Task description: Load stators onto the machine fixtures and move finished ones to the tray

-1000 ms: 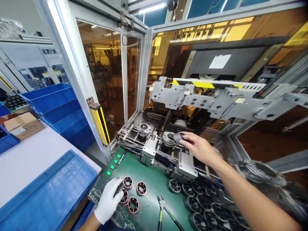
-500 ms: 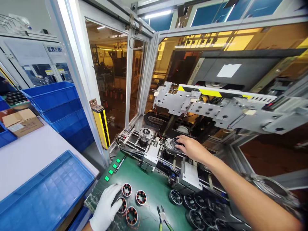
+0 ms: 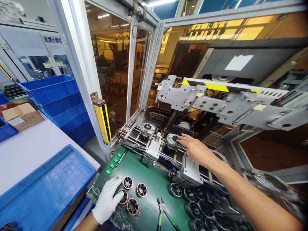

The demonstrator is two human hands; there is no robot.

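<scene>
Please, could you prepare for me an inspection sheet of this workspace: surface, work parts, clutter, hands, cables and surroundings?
Surface: green table top, worn-looking at its left corner.
Work parts: four copper-wound rings grouped left; many black rings crowded at the right.
Clutter: pliers lying open; wire scraps near the wound rings.
Left hand: white glove, fingers at one wound ring; grip cannot be told.
Right hand: bare, fingers at a round metal holder on the machine; grip hidden.
Cables: grey cables along the machine's left end.
Surroundings: metal frame; stacked blue bins; blue tray and cardboard box on a white table.
</scene>
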